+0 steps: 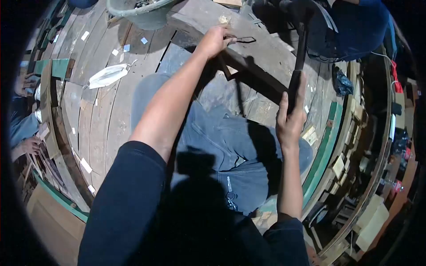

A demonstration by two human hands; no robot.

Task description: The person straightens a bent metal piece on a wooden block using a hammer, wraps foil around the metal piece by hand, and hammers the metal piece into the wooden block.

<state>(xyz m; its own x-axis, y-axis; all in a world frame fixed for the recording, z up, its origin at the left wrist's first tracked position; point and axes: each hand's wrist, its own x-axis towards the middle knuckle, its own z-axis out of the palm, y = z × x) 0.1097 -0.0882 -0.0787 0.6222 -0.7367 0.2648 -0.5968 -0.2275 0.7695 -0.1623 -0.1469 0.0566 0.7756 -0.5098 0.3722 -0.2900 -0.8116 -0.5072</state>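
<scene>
My left hand [216, 41] is closed, pinching a small dark metal piece [246, 40] with a pointed, loop-like end. It is over a thick wooden beam [262, 62] lying in front of my legs. A pale chipped spot [224, 20] shows on the beam just beyond my fingers. My right hand [291, 122] is wrapped round a long dark bar-shaped tool [299, 57], which points away from me right of the beam. My thumb and a finger lie along its near end. I cannot make out the tool's exact kind.
A grey bucket [142, 15] stands at the back left. A white face mask [108, 75] and paper scraps lie on the plank floor [88, 113]. Another person's hands [30, 145] show at far left; a dark-clothed person [355, 31] is at back right. Wood blocks [339, 166] line the right side.
</scene>
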